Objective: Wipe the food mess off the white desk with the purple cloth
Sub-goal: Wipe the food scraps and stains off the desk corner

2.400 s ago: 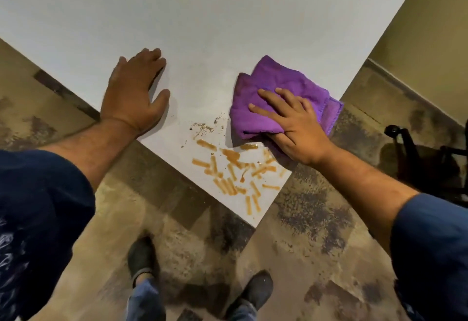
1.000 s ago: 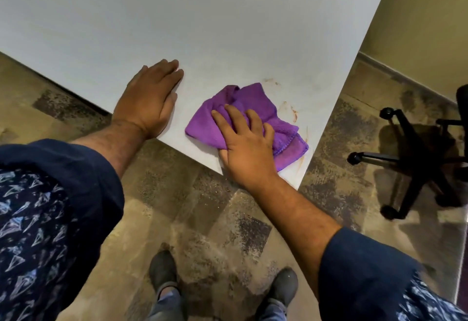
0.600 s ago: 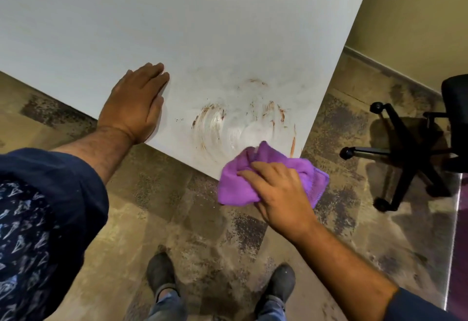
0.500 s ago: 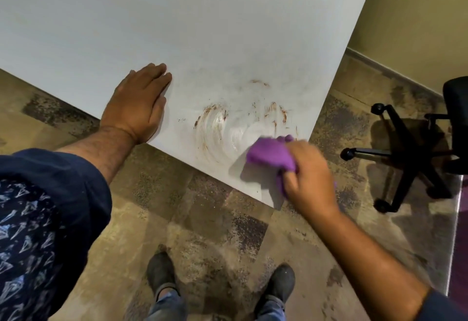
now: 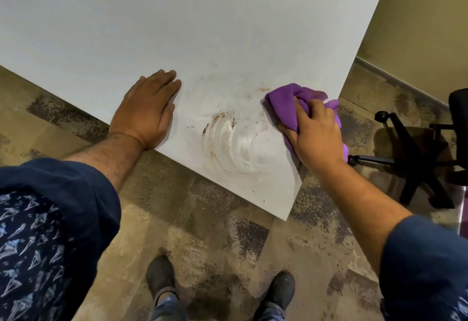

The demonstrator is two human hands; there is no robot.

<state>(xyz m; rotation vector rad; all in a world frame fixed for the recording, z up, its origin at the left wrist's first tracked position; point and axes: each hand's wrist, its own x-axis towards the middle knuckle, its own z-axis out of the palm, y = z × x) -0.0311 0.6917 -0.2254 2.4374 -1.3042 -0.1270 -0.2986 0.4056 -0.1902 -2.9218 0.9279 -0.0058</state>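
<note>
The white desk (image 5: 177,29) fills the upper part of the head view, its near corner pointing toward me. Curved brown smears and wet streaks (image 5: 222,138) mark the desk near that corner, with small specks around them. My right hand (image 5: 314,135) grips the bunched purple cloth (image 5: 286,103) and presses it on the desk by the right edge, just right of the smears. My left hand (image 5: 147,110) lies flat, palm down, on the desk's near edge, left of the smears, holding nothing.
A black office chair (image 5: 425,148) with a star base stands on the floor to the right of the desk. Patchy brown carpet (image 5: 202,232) lies below, with my two dark shoes (image 5: 162,275) at the bottom. A beige wall (image 5: 425,29) rises at the right.
The pasta pieces seen earlier are gone from the desk, leaving smears. My right hand took the cloth off the corner, then brought it back up onto the desk's right edge. My left hand stayed flat.
</note>
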